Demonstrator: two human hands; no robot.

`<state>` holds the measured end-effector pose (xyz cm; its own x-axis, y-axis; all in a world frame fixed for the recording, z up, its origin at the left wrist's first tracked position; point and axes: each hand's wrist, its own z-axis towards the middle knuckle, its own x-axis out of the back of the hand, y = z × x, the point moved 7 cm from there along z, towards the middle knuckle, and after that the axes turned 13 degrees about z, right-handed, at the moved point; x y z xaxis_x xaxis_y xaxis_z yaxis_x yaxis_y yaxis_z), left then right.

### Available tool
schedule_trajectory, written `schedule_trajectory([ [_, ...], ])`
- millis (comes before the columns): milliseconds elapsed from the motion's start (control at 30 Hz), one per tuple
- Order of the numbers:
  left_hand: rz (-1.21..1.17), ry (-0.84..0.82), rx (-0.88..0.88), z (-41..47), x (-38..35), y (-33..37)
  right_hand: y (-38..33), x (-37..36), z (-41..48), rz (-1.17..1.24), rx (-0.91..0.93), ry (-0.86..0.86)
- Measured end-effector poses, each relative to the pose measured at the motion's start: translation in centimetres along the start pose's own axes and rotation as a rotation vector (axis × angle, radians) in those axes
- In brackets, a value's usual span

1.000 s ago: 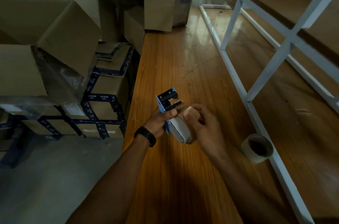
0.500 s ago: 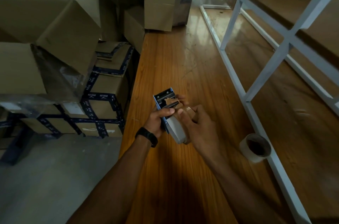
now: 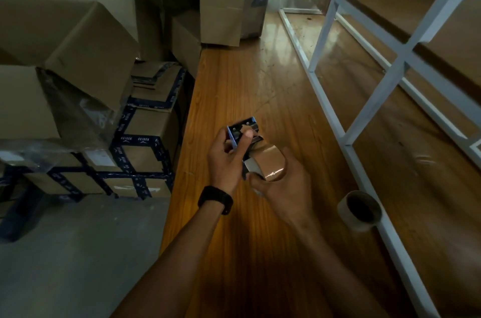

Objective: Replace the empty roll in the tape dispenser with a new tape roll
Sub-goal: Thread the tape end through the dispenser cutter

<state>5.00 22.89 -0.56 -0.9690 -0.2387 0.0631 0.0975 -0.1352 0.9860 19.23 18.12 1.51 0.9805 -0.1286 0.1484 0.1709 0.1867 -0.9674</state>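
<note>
Curling its fingers round the tape dispenser (image 3: 244, 125) to steady it, the left hand (image 3: 223, 161) lets the right hand (image 3: 285, 189) wrap its own round the new tape roll (image 3: 270, 161) seated inside, likely to thread its end; the empty roll (image 3: 360, 211) stands aside.

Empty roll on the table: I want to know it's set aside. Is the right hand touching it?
Apart. Head view shows bare tabletop between the right hand and the empty roll.
</note>
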Motion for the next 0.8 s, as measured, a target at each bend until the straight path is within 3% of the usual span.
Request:
schedule_trajectory([
  [67, 0.045, 0.014, -0.048, -0.1, -0.2, 0.8, -0.5, 0.2, -0.2, -0.136, 0.123, 0.052],
  [133, 0.023, 0.034, -0.079, -0.5, -0.5, 1.7, -0.5, 0.1, -0.3, -0.104, 0.156, 0.046],
  [233, -0.002, 0.11, -0.156, -0.6, -0.1, 3.5, -0.6, 0.0, -0.2, 0.103, 0.063, -0.079],
  [300, 0.031, 0.103, -0.222, -0.5, 0.0, 4.6, -0.9, -0.1, 0.0, 0.319, -0.047, -0.213],
  [367, 0.059, 0.063, -0.25, -0.5, -0.3, 5.0, -1.2, 0.0, 0.8, 0.382, -0.133, -0.277],
  [500, 0.087, 0.036, -0.27, -1.0, -0.7, 4.6, -1.6, 1.3, 3.0, 0.142, -0.115, -0.087],
  [700, 0.092, 0.023, -0.273, -1.0, -0.9, 4.3, -1.7, 1.2, 3.1, -0.208, 0.021, -0.076],
  [800, 0.07, 0.009, -0.25, -0.8, -0.9, 4.0, -1.6, 0.7, 2.8, -0.251, 0.092, -0.112],
])
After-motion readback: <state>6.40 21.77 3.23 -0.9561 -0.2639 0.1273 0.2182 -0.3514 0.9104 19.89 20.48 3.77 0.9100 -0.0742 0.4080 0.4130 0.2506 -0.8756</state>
